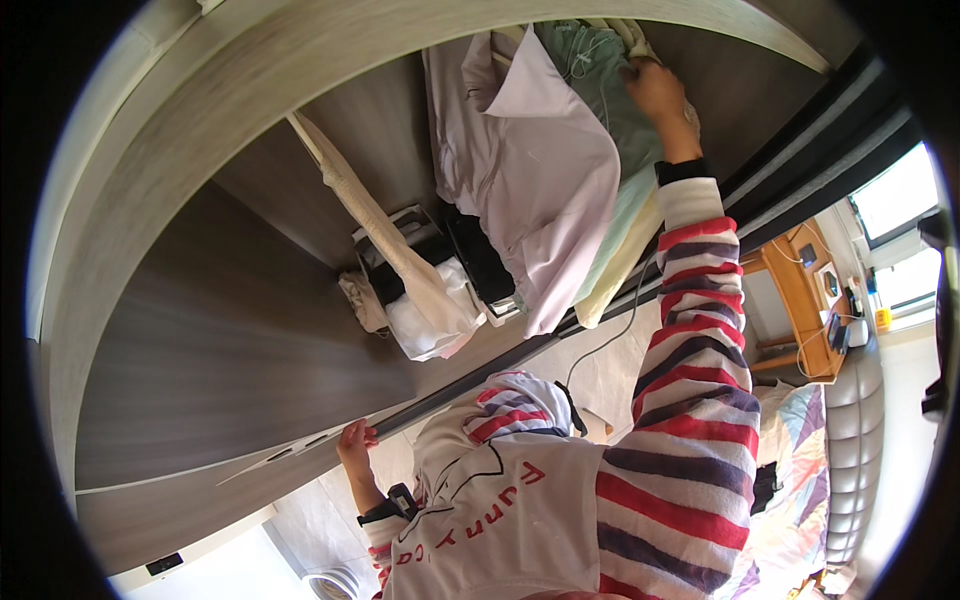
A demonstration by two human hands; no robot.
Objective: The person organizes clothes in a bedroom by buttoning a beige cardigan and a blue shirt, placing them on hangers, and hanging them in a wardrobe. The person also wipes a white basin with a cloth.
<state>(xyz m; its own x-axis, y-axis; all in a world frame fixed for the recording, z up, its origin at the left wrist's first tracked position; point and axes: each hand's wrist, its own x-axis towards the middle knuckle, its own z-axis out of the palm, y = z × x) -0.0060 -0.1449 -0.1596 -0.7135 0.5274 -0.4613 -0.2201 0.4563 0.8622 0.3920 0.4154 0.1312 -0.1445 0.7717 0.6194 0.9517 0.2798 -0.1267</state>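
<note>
Inside an open wardrobe, my right hand [658, 91] reaches up to the hanging clothes, its fingers bent against the top of a green drawstring garment [592, 67] and the cream clothing beside it. Whether the fingers hold the cloth is unclear. A pale pink garment [540, 172] hangs on a hanger to the left of the green one. Pale yellow cloth [622, 262] shows below them. My left hand [357, 444] is low on the left, by the edge of the wardrobe's front, fingers slightly apart and nothing seen in them. A narrow beige garment [375, 217] hangs apart at the left.
A storage box [420, 345] with white and black cloth stands on the wardrobe floor, a black item [480, 255] beside it. A dark track [450, 390] edges the front. A cable [600, 345] crosses the floor. At right are a wooden desk [806, 300] and a bed [795, 450].
</note>
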